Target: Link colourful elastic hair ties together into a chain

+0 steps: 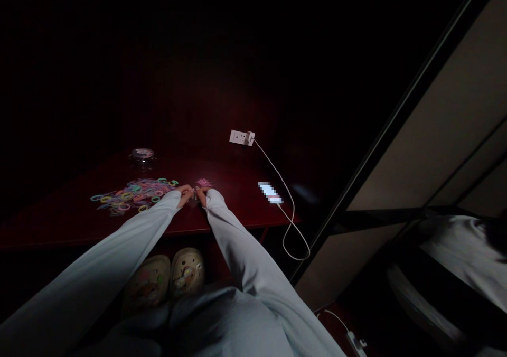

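Small pale piece (195, 194) is sitting between the fingertips, over the tabletop (241, 206) just in from its front edge; too small to identify, can't read its long axis. Left hand (185, 193) and right hand (202, 194) are facing each other, fingers curled, tips nearly meeting. Both are looking mostly closed around the piece; can't tell which one is gripping it.

Room: pink pile (204, 182) is lying just beyond the right hand. Mixed pile of colored bands (137, 193) is crowding the left hand's outer side. Bare red surface is showing from the right hand over to the phone (271, 193).

Axes: mixed pile is running left-right, roughly along the front edge. Phone is lying diagonally, its cabled end nearer the person.

Counts: two piles; bands are overlapping, no reliable count. One round container (142, 154) is standing behind the mixed pile. One phone, one white cable (283, 181) running to one plug (251, 137) in one wall outlet (238, 137). Two clogs (188, 272) are showing below the table edge, toes pointing forward.
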Available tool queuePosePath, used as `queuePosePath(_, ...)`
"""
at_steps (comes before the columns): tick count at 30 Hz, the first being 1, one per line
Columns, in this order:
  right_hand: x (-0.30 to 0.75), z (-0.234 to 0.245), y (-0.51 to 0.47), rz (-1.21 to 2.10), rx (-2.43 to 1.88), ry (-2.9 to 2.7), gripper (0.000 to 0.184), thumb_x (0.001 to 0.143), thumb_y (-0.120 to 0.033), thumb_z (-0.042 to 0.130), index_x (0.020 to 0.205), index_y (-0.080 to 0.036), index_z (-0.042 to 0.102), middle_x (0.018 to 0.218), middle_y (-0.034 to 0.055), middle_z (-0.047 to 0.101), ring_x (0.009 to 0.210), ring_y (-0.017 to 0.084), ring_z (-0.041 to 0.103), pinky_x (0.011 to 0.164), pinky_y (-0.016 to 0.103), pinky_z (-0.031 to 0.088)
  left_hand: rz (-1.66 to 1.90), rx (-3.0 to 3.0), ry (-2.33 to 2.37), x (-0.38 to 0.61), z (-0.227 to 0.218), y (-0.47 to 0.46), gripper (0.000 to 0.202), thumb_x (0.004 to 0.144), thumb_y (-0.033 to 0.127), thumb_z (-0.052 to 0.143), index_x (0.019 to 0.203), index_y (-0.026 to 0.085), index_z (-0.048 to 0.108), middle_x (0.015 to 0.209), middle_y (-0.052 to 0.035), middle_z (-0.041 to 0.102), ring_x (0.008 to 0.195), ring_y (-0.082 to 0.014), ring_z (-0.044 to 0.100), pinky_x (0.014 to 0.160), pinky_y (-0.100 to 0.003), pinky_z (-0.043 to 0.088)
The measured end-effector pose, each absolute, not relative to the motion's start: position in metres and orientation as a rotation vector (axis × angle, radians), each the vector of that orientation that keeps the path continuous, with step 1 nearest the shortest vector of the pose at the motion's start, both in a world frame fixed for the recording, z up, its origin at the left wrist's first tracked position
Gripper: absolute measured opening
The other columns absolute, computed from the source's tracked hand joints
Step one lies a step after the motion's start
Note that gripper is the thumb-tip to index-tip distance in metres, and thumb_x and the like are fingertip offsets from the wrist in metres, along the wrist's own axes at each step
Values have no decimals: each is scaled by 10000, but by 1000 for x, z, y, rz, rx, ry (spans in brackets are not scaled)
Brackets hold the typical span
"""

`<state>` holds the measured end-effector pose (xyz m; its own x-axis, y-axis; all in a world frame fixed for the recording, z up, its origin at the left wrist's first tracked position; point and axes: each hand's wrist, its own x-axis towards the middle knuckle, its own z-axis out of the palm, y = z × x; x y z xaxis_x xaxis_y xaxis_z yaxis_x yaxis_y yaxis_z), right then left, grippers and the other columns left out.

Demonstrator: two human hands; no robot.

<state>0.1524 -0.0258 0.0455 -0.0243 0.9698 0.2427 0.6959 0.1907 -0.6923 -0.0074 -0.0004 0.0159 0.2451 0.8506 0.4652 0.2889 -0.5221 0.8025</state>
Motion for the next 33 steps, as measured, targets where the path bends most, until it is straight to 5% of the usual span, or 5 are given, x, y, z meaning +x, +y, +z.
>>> queuePosePath(10,151,65,-50,643,-1516,-1775,386,1076,-403,645,739,-249,751,721,-34,693,803,165,677,910,267,568,1255,1858,898,-9,24,-12,582,850,799,658,666,260,534,680,-12,678,724,-220,621,761,-309,505)
queuePosePath(13,149,70,-54,693,-1493,-1724,400,1081,-399,630,730,-249,751,719,-19,706,846,192,693,941,324,605,1268,1849,899,-11,21,-6,584,787,821,697,684,261,565,678,-16,672,690,-213,588,704,-302,487)
queuePosePath(21,150,62,-47,655,-1502,-1686,430,1102,-455,592,787,-237,786,749,-12,707,810,164,693,906,289,585,1264,1891,976,-13,8,2,480,829,706,683,780,230,636,581,16,568,565,-163,478,584,-249,358)
queuePosePath(28,152,49,-27,765,-1365,-1525,490,1074,-418,560,634,-219,640,636,-25,630,714,147,666,754,220,552,1226,2010,1007,-17,19,-6,438,879,659,655,752,242,621,577,34,522,593,-171,467,599,-254,346)
queuePosePath(33,164,58,-33,723,-1307,-1324,551,1082,-570,487,665,-224,583,704,13,670,742,161,678,728,221,538,1212,1980,985,-16,24,-12,373,900,571,630,730,243,577,591,36,529,602,-173,466,629,-270,356)
